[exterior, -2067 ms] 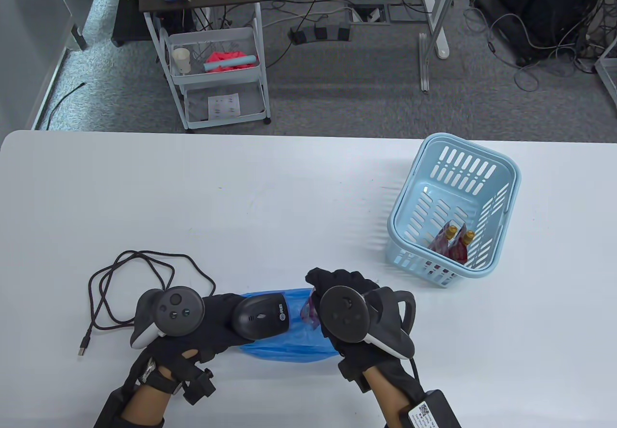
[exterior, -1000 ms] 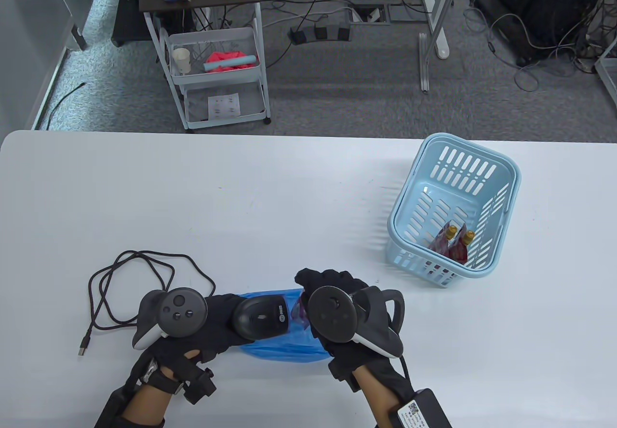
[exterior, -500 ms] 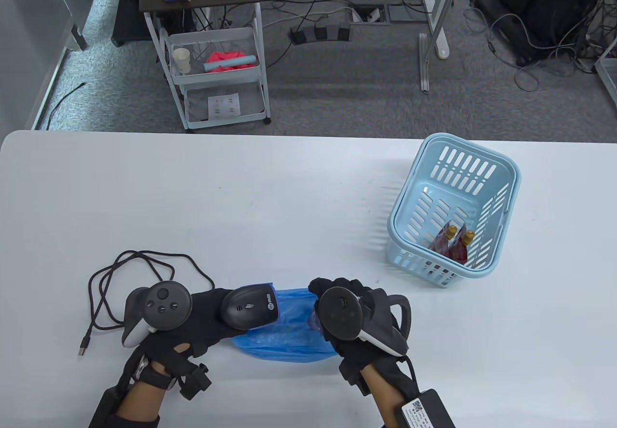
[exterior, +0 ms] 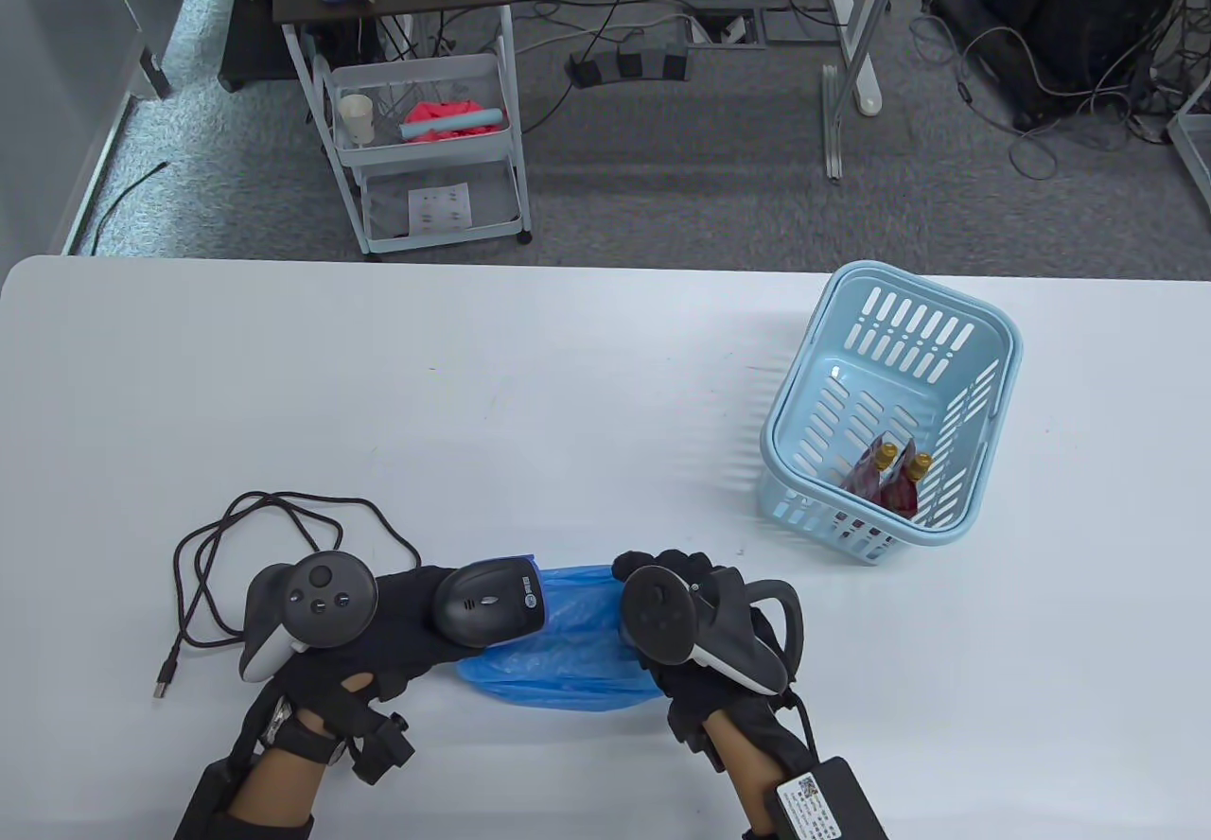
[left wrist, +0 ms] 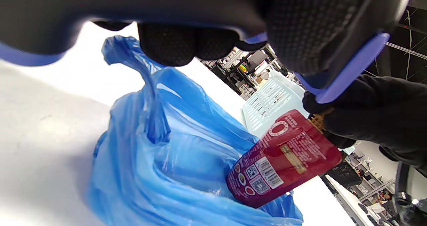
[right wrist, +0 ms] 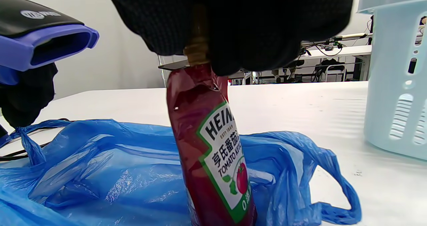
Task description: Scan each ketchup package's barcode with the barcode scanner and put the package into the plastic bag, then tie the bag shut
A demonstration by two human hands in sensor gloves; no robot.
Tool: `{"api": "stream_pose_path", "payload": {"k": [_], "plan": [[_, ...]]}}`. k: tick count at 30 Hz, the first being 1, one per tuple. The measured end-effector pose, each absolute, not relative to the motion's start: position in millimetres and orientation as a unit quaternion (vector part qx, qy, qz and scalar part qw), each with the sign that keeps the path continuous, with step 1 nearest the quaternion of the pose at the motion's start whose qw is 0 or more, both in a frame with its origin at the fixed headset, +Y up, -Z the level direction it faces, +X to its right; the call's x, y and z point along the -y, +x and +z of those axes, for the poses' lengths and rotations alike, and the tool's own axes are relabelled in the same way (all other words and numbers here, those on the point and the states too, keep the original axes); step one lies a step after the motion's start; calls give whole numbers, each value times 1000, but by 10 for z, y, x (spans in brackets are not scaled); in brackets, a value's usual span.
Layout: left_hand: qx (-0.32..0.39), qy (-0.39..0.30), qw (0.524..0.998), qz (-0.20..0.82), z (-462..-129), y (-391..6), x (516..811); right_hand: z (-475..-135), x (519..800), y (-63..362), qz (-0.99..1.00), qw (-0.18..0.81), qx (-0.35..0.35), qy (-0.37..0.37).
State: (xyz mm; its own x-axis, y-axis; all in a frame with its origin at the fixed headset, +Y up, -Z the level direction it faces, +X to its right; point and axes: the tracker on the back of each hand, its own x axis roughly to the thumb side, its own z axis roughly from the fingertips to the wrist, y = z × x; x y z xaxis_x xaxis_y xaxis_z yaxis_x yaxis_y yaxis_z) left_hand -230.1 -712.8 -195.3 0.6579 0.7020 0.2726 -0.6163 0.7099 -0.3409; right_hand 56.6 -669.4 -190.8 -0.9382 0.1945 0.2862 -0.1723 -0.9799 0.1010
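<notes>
My left hand grips the black barcode scanner at the left end of the blue plastic bag. A bag handle rises to the left fingers. My right hand pinches the gold cap of a red ketchup package and holds it upright with its lower end inside the bag's mouth. The package's barcode faces the scanner side in the left wrist view. In the table view the right hand's tracker hides the package.
A light blue basket stands at the right with two more ketchup packages inside. The scanner's black cable loops on the table left of my left hand. A cart stands beyond the table's far edge.
My left hand and the scanner have drawn away to the left. My right hand has lowered the package into the bag's mouth, so it no longer shows in the table view.
</notes>
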Motion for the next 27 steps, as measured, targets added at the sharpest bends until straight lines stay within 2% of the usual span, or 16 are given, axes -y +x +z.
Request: {"api": "stream_pose_path", "payload": {"k": [17,27], "plan": [[194,-115,905,361,-1952,-2283,7147,-1908,6686,633,982,100,-68,143],[191,-118,905,362,-1953,-2282,7154,-1934,6578,695,980,124,-62,144]]}}
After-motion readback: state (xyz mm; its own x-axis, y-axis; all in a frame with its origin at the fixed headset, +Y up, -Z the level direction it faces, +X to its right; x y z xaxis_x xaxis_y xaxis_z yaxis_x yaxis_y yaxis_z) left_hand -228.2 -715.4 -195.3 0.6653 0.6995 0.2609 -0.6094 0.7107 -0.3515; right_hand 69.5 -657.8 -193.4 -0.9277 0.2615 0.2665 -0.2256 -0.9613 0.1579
